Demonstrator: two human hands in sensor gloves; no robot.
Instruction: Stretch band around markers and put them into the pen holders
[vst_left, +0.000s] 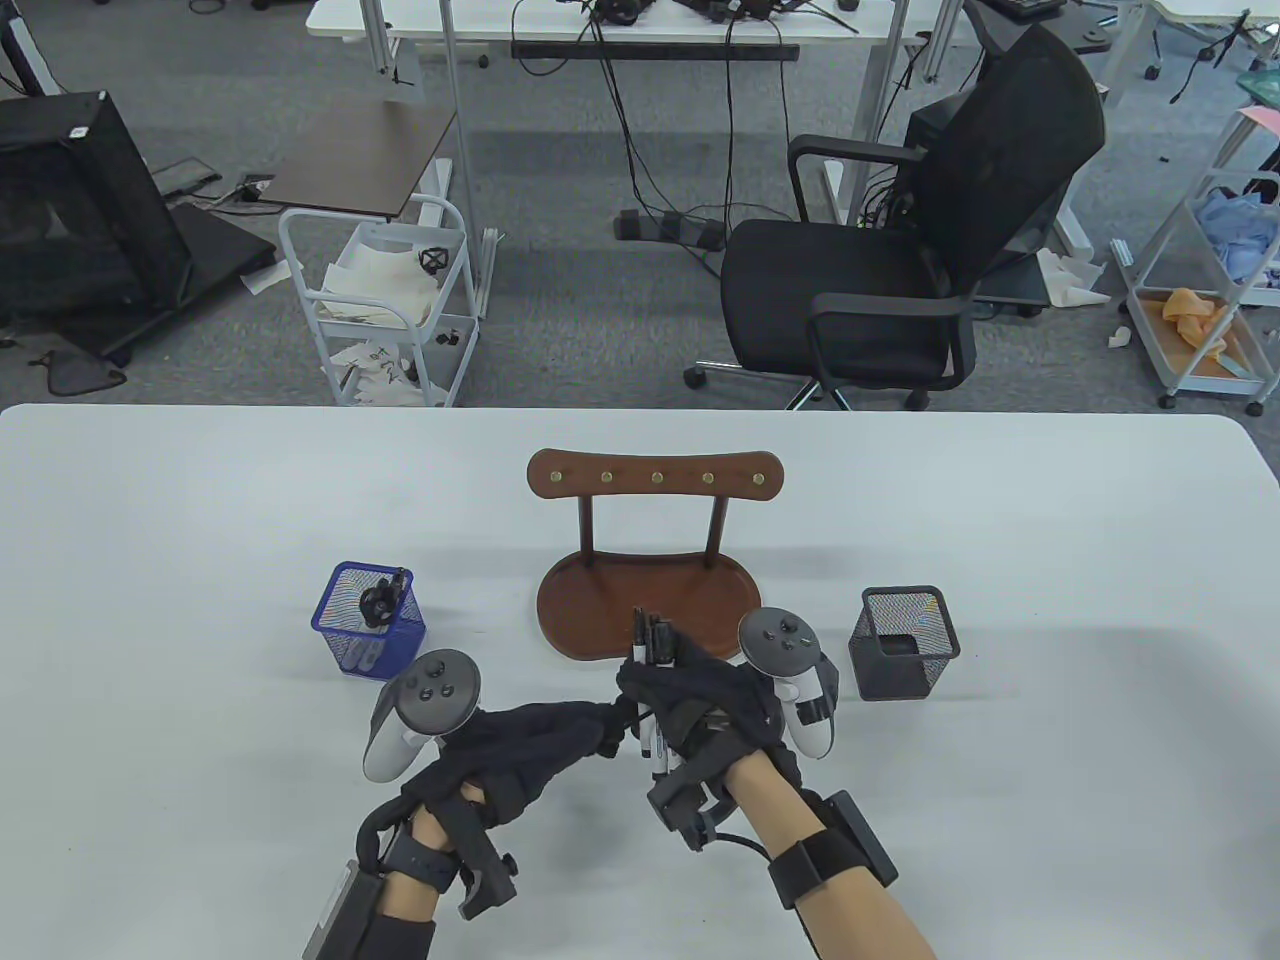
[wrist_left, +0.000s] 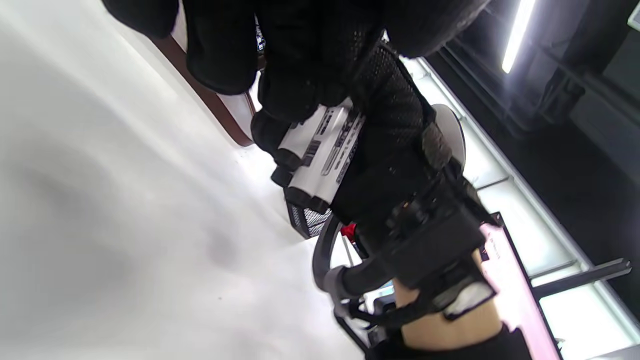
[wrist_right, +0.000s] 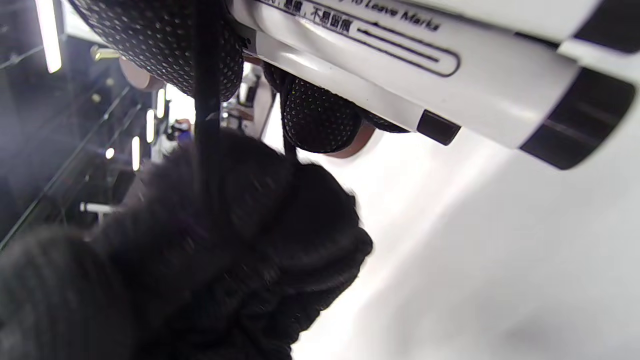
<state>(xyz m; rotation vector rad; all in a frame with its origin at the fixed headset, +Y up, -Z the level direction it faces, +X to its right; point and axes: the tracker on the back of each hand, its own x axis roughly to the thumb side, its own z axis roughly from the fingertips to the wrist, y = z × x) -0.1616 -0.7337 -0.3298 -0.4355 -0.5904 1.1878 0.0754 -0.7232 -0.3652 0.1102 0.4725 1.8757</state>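
your right hand (vst_left: 715, 700) is curled round a bundle of markers (vst_left: 655, 690), fingers wrapped tight about the white barrels so the black caps poke up past your knuckles toward the wooden stand (vst_left: 645, 600). the bundle is held off the table (vst_left: 200, 520), tilted, its lower ends pointing back toward you. in the right wrist view the marker barrels (wrist_right: 425, 55) run across the top of the frame with printed text on them, and your gloved fingers (wrist_right: 320, 117) press against them from below.

your left hand (vst_left: 540, 745) reaches across to the bundle, fingertips meeting it just below your right hand's grip. a thin dark band (wrist_right: 206, 90) runs taut down from the markers into your left fingers, which pinch it; in the table view that strand is too thin to make out clearly.

the blue mesh pen holder (vst_left: 368, 620) stands to your left with a banded bundle already in it. the black mesh pen holder (vst_left: 903, 642) stands to your right, just beyond your right hand's tracker (vst_left: 790, 680), and nothing shows above its rim. the wooden stand sits between the two holders, just behind your hands.
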